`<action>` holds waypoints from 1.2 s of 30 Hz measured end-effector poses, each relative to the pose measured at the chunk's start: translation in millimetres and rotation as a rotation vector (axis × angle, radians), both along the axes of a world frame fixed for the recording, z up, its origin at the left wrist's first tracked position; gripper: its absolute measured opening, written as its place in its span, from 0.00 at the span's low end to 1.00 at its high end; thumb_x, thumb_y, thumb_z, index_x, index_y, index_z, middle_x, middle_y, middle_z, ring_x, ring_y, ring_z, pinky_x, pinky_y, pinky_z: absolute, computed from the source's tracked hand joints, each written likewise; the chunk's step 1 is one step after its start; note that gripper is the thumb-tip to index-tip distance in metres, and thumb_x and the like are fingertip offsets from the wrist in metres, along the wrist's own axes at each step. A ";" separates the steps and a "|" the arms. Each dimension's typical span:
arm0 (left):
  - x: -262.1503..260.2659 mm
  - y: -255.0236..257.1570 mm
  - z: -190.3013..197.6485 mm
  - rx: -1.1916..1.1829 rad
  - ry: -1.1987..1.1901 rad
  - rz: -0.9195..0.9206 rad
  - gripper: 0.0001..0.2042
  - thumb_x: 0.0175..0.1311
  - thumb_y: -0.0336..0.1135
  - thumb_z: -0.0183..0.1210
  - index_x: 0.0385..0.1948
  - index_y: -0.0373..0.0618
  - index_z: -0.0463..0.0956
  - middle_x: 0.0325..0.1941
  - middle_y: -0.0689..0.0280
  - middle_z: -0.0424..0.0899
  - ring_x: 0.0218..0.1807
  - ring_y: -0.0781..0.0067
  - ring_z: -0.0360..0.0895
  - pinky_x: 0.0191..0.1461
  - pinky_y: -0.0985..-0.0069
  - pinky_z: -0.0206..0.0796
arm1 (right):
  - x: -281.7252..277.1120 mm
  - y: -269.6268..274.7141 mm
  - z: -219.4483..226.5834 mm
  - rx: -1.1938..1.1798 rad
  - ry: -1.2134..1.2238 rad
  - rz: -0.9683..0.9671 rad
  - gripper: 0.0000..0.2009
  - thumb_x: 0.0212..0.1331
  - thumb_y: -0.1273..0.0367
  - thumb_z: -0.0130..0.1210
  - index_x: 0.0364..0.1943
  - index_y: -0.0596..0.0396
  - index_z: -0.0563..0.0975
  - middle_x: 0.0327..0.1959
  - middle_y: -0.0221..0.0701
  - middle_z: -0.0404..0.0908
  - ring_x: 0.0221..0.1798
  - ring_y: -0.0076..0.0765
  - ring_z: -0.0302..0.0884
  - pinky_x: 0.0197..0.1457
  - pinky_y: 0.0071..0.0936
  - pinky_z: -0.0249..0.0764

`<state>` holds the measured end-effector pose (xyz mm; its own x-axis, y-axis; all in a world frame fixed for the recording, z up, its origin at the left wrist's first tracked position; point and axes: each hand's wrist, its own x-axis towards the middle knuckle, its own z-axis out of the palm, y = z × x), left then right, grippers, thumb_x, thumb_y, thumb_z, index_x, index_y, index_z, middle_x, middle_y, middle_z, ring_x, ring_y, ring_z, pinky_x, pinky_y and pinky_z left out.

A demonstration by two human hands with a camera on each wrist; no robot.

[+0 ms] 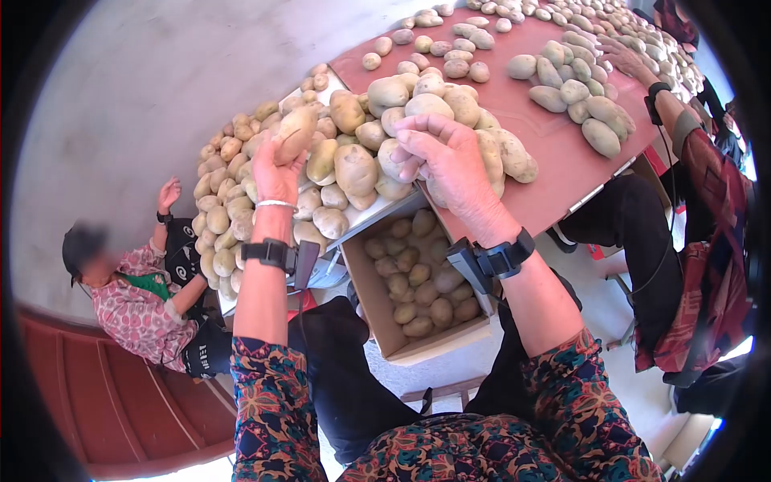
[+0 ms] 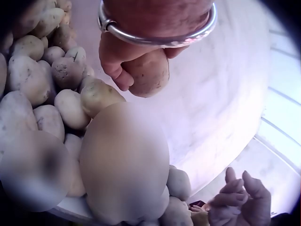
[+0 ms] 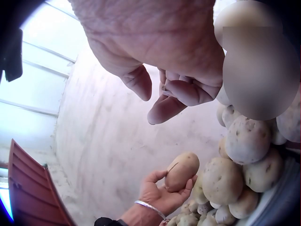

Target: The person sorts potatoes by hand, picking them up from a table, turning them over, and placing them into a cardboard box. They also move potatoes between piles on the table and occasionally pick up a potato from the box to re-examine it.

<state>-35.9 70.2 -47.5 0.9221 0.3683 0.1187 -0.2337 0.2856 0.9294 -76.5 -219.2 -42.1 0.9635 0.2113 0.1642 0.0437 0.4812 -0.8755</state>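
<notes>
The left hand grips one potato between its thumb and fingers, and holds it up near the big pile; a silver bracelet is on this wrist. The right hand is free, with fingers loosely bent, near the same pile. Below the table's edge stands a box, which contains more potatoes.

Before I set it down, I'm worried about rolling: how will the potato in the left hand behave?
The potato may well roll, given its rounded, oblong sides. It is probably stiff, showing no sag in the left hand. The dark line on it might be a weak spot.
</notes>
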 end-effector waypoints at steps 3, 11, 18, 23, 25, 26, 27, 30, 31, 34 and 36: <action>-35.5 -11.4 6.2 -0.138 0.018 -0.119 0.24 0.64 0.42 0.52 0.56 0.32 0.68 0.55 0.50 0.78 0.50 0.49 0.80 0.50 0.67 0.75 | -1.1 0.1 -1.1 -0.006 -0.011 0.008 0.11 0.62 0.68 0.57 0.43 0.60 0.80 0.29 0.32 0.82 0.25 0.20 0.77 0.30 0.16 0.70; -116.0 -28.8 5.2 -0.296 0.025 -0.221 0.27 0.67 0.44 0.47 0.60 0.29 0.64 0.55 0.46 0.78 0.47 0.47 0.81 0.44 0.70 0.77 | -9.0 -0.2 1.6 -0.050 -0.067 -0.003 0.12 0.65 0.65 0.56 0.45 0.59 0.80 0.30 0.30 0.83 0.26 0.17 0.77 0.28 0.13 0.63; -199.2 -1.0 -29.7 -0.149 0.146 -0.320 0.29 0.67 0.54 0.49 0.53 0.32 0.72 0.42 0.50 0.85 0.33 0.57 0.83 0.34 0.71 0.75 | -1.6 -1.6 -11.1 -0.100 -0.101 -0.002 0.14 0.62 0.65 0.59 0.46 0.60 0.80 0.31 0.29 0.82 0.28 0.20 0.78 0.31 0.16 0.71; -235.1 13.0 -28.7 -0.171 0.150 -0.227 0.28 0.68 0.55 0.45 0.49 0.34 0.75 0.33 0.55 0.86 0.25 0.67 0.81 0.25 0.77 0.71 | 11.7 3.3 -25.6 -0.146 -0.118 -0.014 0.16 0.64 0.63 0.59 0.50 0.57 0.80 0.31 0.25 0.80 0.27 0.15 0.74 0.27 0.12 0.61; -241.5 15.7 -35.4 -0.226 0.185 -0.221 0.28 0.68 0.56 0.44 0.49 0.35 0.76 0.32 0.56 0.86 0.24 0.68 0.81 0.24 0.78 0.70 | 32.0 -3.0 -39.5 -0.181 -0.089 0.012 0.16 0.65 0.62 0.58 0.52 0.56 0.80 0.32 0.24 0.80 0.27 0.14 0.73 0.28 0.11 0.61; -245.8 16.8 -35.2 -0.225 0.179 -0.234 0.29 0.68 0.56 0.43 0.49 0.35 0.76 0.31 0.57 0.85 0.23 0.69 0.80 0.24 0.78 0.69 | 29.9 -4.1 -39.8 -0.174 -0.089 0.038 0.16 0.65 0.62 0.58 0.52 0.56 0.80 0.32 0.24 0.80 0.27 0.14 0.73 0.28 0.11 0.61; -248.3 17.9 -37.7 -0.256 0.164 -0.244 0.29 0.68 0.57 0.43 0.48 0.35 0.76 0.32 0.57 0.85 0.23 0.69 0.80 0.24 0.78 0.69 | 27.5 -5.0 -37.1 -0.201 -0.094 0.016 0.16 0.65 0.62 0.58 0.52 0.56 0.79 0.32 0.24 0.80 0.27 0.14 0.73 0.28 0.11 0.61; -247.1 27.6 -49.8 -0.283 0.085 -0.303 0.30 0.66 0.59 0.43 0.52 0.38 0.75 0.36 0.54 0.85 0.26 0.66 0.80 0.28 0.75 0.69 | 27.7 1.5 -39.6 -0.186 -0.078 -0.025 0.16 0.65 0.62 0.57 0.53 0.54 0.79 0.33 0.22 0.78 0.28 0.13 0.70 0.30 0.10 0.60; -249.2 26.8 -46.1 -0.305 0.057 -0.304 0.31 0.66 0.59 0.42 0.53 0.38 0.74 0.35 0.54 0.85 0.26 0.67 0.79 0.27 0.76 0.68 | 28.3 2.9 -39.0 -0.179 -0.084 -0.023 0.16 0.66 0.62 0.57 0.53 0.54 0.79 0.33 0.22 0.78 0.28 0.13 0.69 0.30 0.10 0.59; -259.4 18.6 -37.9 -0.369 -0.003 -0.212 0.31 0.66 0.60 0.40 0.52 0.39 0.74 0.34 0.54 0.85 0.26 0.68 0.79 0.27 0.77 0.65 | 40.4 2.6 -46.8 -0.236 -0.098 0.021 0.16 0.66 0.62 0.56 0.54 0.54 0.79 0.34 0.21 0.76 0.28 0.13 0.67 0.30 0.10 0.58; -261.8 8.3 -38.8 -0.432 -0.067 -0.188 0.31 0.66 0.59 0.39 0.52 0.39 0.74 0.34 0.53 0.85 0.25 0.68 0.78 0.25 0.78 0.65 | 56.4 -3.6 -55.8 -0.231 -0.111 0.075 0.17 0.66 0.62 0.56 0.55 0.53 0.78 0.34 0.20 0.76 0.28 0.12 0.66 0.30 0.10 0.57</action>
